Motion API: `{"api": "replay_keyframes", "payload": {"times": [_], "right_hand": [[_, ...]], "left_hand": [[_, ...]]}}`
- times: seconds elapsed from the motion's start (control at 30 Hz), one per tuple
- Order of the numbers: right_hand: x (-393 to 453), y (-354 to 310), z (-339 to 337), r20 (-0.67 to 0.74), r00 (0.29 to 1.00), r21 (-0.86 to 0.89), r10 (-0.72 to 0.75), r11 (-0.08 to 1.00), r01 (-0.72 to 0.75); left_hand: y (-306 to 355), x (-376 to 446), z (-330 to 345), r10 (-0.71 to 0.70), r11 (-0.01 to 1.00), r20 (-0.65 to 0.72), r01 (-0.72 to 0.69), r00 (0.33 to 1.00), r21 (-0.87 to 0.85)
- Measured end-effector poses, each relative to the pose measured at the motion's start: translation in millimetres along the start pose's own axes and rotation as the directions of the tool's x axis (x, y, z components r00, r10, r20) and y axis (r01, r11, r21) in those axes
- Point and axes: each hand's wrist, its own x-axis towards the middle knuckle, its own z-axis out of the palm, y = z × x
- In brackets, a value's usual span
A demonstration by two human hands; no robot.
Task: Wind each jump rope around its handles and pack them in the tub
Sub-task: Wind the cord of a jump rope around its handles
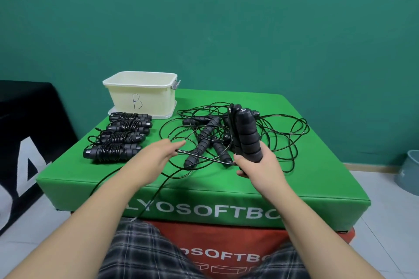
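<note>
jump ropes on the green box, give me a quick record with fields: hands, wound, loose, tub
right hand: right hand grips a pair of black foam handles held upright together
left hand: left hand pinches the black cord that runs across to the held handles
wound ropes: four wound bundles in a row on the green soft box, in front of the tub
loose ropes: tangled pile of cords and handles behind the hands
tub: cream tub marked B, at the far left corner; contents not visible
</note>
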Motion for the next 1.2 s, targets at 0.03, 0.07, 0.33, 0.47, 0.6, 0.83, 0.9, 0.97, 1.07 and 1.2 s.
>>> {"api": "replay_keyframes", "payload": {"times": [0.03,0.07,0.33,0.47,0.6,0.83,0.9,0.97,1.07,1.2], "right_hand": [[-0.6,1.1,-0.7,0.005,1.0,-0.014,-0.019,1.0,0.019],[-0.6,2.3,-1.2,0.009,0.999,-0.027,-0.033,0.999,0.033],[1.8,5.7,-14.4,0.076,0.98,-0.179,-0.183,0.965,0.194],[2.3,11.3,-19.0,0.119,0.971,-0.307,-0.208,0.922,0.236],[0.4,11.2,-19.9,0.213,0.953,-0.436,-0.213,0.852,0.288],[-7.1,5.3,-15.0,0.327,0.909,-0.757,-0.259,0.503,0.417],[-6.6,12.3,-11.0,0.376,0.872,-0.807,-0.313,0.352,0.474],[-6.3,15.1,-5.3,0.385,0.87,-0.858,-0.308,0.227,0.46],[-2.7,18.0,6.4,0.334,0.885,-0.9,-0.325,0.169,0.402],[3.2,18.9,21.2,0.254,0.928,-0.913,-0.273,0.248,0.323]], "left_hand": [[-1.8,3.1,-3.6,-0.008,1.0,-0.002,0.008,1.0,-0.022],[-2.1,6.0,-6.8,-0.017,0.999,0.003,0.017,1.0,-0.042],[4.2,23.3,-32.9,-0.168,0.986,-0.134,0.169,0.977,-0.002],[9.5,28.9,-40.8,-0.389,0.879,-0.257,0.44,0.885,0.185],[18.7,31.2,-39.7,-0.425,0.901,-0.199,0.434,0.883,0.004],[39.0,25.5,-49.5,-0.39,0.664,0.051,0.319,0.92,-0.676],[50.4,22.3,-53.5,-0.339,0.606,0.071,0.275,0.938,-0.746],[64.6,16.7,-56.6,-0.273,0.574,0.078,0.227,0.959,-0.786],[84.9,6.8,-55.1,-0.183,0.568,0.059,0.155,0.981,-0.809],[109.9,-4.8,-41.2,-0.057,0.601,0.012,0.044,0.998,-0.798]]}}
